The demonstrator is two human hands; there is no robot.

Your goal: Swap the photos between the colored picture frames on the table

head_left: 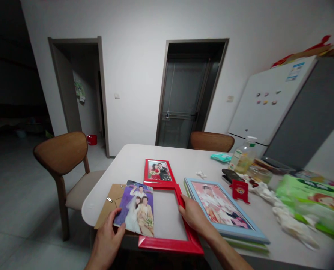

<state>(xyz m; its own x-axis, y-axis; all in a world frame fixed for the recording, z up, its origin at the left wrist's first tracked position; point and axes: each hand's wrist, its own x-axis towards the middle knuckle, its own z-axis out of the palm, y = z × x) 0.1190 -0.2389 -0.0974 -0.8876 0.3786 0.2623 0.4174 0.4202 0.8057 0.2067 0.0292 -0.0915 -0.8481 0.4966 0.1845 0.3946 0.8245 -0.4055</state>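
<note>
My left hand (110, 232) pinches a wedding photo print (139, 212) by its lower left edge, thumb in front. The print overlaps the left side of a red picture frame (171, 245). My right hand (193, 212) grips that frame's right side; its opening shows a pale surface. Partly under the print lies a brown backing board (106, 212) with metal clips. Behind these, a smaller red frame with a couple's photo (159, 172) lies on the table. To the right, a light blue framed photo (220, 206) rests on top of a green-edged frame.
The white table (133, 157) also bears a bottle (242, 155), a dark phone-like object (231, 175), a small red card (240, 190), crumpled tissues (293, 223) and a green tissue pack (316, 202). Wooden chairs (61, 153) stand at the left and behind the table.
</note>
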